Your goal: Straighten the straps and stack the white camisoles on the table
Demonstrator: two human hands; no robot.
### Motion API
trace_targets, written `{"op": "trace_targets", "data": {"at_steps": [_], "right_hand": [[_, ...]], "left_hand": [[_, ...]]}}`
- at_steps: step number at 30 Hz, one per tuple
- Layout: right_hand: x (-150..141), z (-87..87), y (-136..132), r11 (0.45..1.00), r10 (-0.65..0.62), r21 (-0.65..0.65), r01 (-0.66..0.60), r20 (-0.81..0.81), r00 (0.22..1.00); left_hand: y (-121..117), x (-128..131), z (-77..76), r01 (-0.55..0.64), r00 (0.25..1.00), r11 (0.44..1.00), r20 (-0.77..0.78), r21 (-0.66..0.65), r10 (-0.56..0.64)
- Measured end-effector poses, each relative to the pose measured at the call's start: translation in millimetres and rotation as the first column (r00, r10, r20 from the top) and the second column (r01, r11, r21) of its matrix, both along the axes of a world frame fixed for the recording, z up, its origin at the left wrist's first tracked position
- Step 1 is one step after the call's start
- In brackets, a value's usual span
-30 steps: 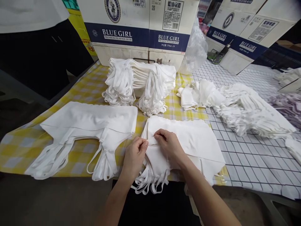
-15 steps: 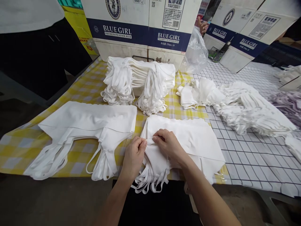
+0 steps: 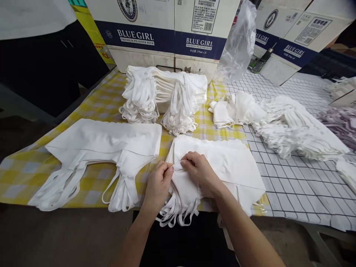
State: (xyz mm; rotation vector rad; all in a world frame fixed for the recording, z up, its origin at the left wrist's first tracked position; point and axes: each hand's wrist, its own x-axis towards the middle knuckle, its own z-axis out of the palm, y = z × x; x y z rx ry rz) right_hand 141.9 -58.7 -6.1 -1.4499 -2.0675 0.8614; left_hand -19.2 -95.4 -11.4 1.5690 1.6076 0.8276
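Note:
A flat stack of white strappy garments [image 3: 228,167] lies at the table's near edge, its straps hanging over the front. My left hand [image 3: 158,183] and my right hand [image 3: 198,170] meet at the stack's left corner, both pinching the edge of the top garment between fingers and thumb. Left of them lies a second flat stack of white garments [image 3: 105,142] with loose straps toward me. Behind both sits a tall folded pile of white garments [image 3: 167,92].
Blue Girl beer cartons [image 3: 167,33] stand along the back, with a clear plastic bag [image 3: 236,48] beside them. A spread heap of white garments [image 3: 289,126] covers the grid cloth at right. A yellow check cloth [image 3: 25,170] covers the left. A person in dark clothing [image 3: 41,55] stands far left.
My hands have hardly moved, still pinching the garment corner. The plastic bag at the back has risen. The view shifted slightly.

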Motion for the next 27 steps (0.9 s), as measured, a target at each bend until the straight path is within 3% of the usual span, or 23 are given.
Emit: {"op": "trace_targets", "data": {"at_steps": [27], "right_hand": [[-1.1,1.3,0.6,1.0,0.009,-0.019,-0.008,0.039,0.999]], "left_hand": [[-0.1,2.1,-6.8,-0.014,1.0,1.0,0.016,-0.01,0.014]]}}
